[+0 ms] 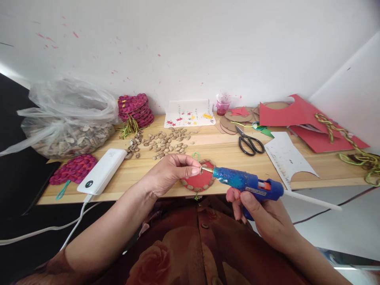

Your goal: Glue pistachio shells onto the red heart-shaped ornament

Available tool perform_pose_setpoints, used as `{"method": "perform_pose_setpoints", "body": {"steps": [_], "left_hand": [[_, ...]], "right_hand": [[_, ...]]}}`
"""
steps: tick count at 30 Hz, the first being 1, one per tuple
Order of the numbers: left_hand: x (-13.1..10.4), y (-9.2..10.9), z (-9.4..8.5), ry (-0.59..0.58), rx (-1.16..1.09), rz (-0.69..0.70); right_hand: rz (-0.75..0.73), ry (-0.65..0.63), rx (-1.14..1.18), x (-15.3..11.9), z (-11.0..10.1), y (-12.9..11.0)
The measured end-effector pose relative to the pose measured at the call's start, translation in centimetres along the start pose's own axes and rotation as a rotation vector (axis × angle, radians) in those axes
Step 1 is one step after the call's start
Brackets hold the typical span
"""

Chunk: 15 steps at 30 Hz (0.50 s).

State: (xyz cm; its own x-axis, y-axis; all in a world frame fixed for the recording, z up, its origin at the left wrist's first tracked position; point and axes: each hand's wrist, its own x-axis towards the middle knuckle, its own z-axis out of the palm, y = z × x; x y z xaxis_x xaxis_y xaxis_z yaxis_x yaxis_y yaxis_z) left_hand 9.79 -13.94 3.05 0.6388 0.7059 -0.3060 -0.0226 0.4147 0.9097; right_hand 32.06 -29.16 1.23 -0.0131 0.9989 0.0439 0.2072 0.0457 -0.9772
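Note:
My left hand (pixel 170 172) pinches a small shell piece at its fingertips, mostly hidden, over a red disc (pixel 197 178). Brown shells line the disc's edge, with a green loop (pixel 196 156) at its top. In my right hand (pixel 261 215) is a blue glue gun (pixel 247 183), its metal nozzle pointing left and meeting the shell piece at my left fingertips. A white glue stick (pixel 311 200) sticks out of the gun's back. Loose shells (pixel 166 142) lie scattered on the wooden table (pixel 142 166) beyond my left hand.
At the left are a plastic bag of shells (pixel 71 134), a white power bank (pixel 102 171) with a cable, and purple shell-covered pieces (pixel 136 109). Black scissors (pixel 251 143), cardboard discs (pixel 230 122), red sheets (pixel 299 114), a white card (pixel 287 156) and green cord (pixel 362 158) lie right.

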Motion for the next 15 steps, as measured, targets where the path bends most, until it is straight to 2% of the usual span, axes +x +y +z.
{"method": "perform_pose_setpoints", "body": {"steps": [15], "left_hand": [[0.00, -0.46, -0.41, 0.003, 0.026, 0.012]], "right_hand": [[0.031, 0.007, 0.007, 0.00, 0.10, 0.30]]}}
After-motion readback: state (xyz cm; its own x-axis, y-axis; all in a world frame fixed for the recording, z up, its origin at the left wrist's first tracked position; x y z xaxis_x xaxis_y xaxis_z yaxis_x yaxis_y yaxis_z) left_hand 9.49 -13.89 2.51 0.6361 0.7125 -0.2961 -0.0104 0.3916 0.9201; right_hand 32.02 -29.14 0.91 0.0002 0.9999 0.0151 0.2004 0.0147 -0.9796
